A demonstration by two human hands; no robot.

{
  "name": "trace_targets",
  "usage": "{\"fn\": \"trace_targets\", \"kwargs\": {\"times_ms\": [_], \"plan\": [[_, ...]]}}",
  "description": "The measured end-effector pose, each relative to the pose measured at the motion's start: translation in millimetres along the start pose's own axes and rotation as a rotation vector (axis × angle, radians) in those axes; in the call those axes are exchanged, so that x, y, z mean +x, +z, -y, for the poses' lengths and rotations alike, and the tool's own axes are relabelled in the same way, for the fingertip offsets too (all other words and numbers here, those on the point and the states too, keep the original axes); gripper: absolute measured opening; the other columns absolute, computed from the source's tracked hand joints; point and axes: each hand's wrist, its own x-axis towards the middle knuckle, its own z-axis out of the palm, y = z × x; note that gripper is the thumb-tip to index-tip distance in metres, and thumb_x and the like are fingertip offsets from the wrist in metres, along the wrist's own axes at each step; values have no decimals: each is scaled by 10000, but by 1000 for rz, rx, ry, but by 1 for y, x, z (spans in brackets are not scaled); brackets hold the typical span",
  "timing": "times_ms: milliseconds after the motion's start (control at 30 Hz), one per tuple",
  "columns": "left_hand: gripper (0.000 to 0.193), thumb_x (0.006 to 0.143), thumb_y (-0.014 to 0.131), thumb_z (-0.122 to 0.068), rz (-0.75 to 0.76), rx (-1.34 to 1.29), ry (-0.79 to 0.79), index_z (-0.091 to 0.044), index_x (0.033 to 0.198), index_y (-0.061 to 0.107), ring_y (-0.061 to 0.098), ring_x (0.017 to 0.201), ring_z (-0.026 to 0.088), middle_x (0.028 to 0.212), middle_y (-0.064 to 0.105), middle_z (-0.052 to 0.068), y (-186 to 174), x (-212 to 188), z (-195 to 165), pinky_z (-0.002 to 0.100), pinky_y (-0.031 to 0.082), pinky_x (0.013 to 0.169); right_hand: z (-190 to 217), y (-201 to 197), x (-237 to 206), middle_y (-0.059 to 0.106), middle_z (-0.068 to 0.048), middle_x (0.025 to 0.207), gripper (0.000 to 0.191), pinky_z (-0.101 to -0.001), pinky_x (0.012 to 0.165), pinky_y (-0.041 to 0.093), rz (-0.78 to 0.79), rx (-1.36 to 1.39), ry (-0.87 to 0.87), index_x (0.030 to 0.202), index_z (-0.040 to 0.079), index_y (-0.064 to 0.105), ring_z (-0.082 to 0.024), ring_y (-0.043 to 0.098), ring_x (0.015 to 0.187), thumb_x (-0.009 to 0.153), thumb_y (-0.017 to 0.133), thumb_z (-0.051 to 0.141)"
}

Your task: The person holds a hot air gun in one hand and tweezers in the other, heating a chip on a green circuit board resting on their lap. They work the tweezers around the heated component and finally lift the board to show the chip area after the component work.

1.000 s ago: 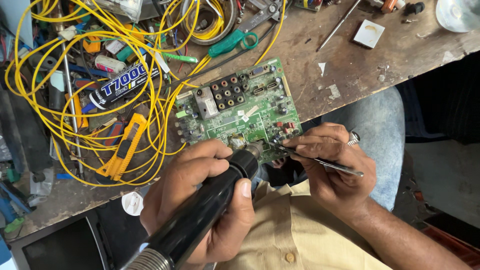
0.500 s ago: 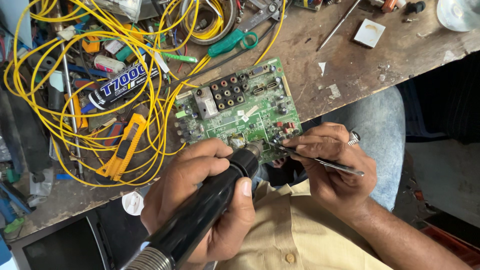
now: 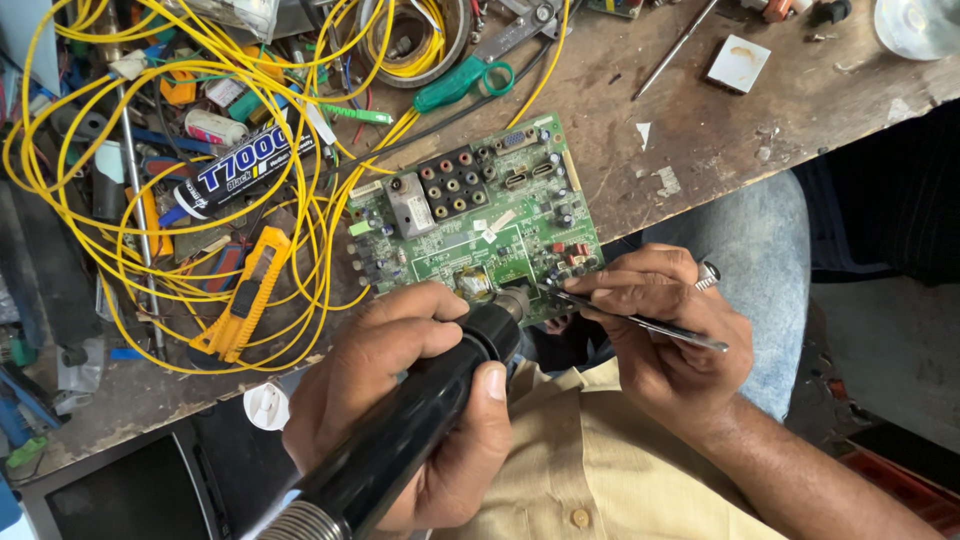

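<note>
A green circuit board with a block of round sockets lies at the near edge of a worn wooden bench. My left hand grips a thick black hot-air wand, whose nozzle points at the board's near edge. My right hand pinches thin metal tweezers, their tips touching the board just right of the nozzle. A ring sits on one right finger. My lap, in jeans and a tan shirt, is under both hands.
A tangle of yellow cables covers the bench's left side, with a yellow utility knife, a dark glue tube and green-handled scissors among them. A small white block and a thin rod lie far right.
</note>
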Motion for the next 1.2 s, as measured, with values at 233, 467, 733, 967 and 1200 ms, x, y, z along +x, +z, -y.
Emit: {"fn": "trace_targets", "kwargs": {"times_ms": [233, 467, 733, 967, 1200], "plan": [[370, 859, 779, -116, 23, 36, -20, -25, 1120, 534, 767, 817, 201, 1045, 718, 198, -4, 0, -2, 299, 609, 723, 0, 1, 0, 765, -100, 1006, 239, -316, 871, 547, -5, 1, -2, 991, 36, 627, -202, 716, 959, 871, 788, -93], [367, 898, 787, -121, 7, 47, -17, -43, 1156, 538, 780, 862, 193, 1091, 719, 170, -1, -3, 0, 272, 623, 731, 0, 0, 0, 767, -102, 1005, 233, -319, 869, 548, 7, 2, 6, 990, 33, 627, -210, 714, 953, 870, 771, -105], [365, 900, 799, -111, -5, 58, -15, -29, 1154, 550, 787, 839, 177, 1112, 721, 172, -1, -6, 1, 258, 627, 735, 0, 0, 1, 765, -98, 1005, 234, -323, 871, 548, 1, 0, 1, 995, 36, 626, -209, 719, 956, 877, 775, -100], [355, 893, 803, -125, -13, 94, -31, -40, 1138, 560, 781, 857, 181, 1116, 727, 160, 0, -4, 0, 268, 622, 755, 0, -1, 1, 765, -100, 1010, 235, -325, 877, 546, 5, 5, 1, 996, 34, 624, -206, 718, 955, 872, 774, -98], [354, 892, 799, -115, -34, 93, -13, -41, 1140, 558, 778, 872, 190, 1097, 721, 165, 0, 0, -3, 278, 620, 776, 0, 0, 1, 765, -100, 1008, 232, -321, 877, 547, 8, -2, 0, 994, 32, 630, -207, 717, 961, 872, 774, -103]]}}
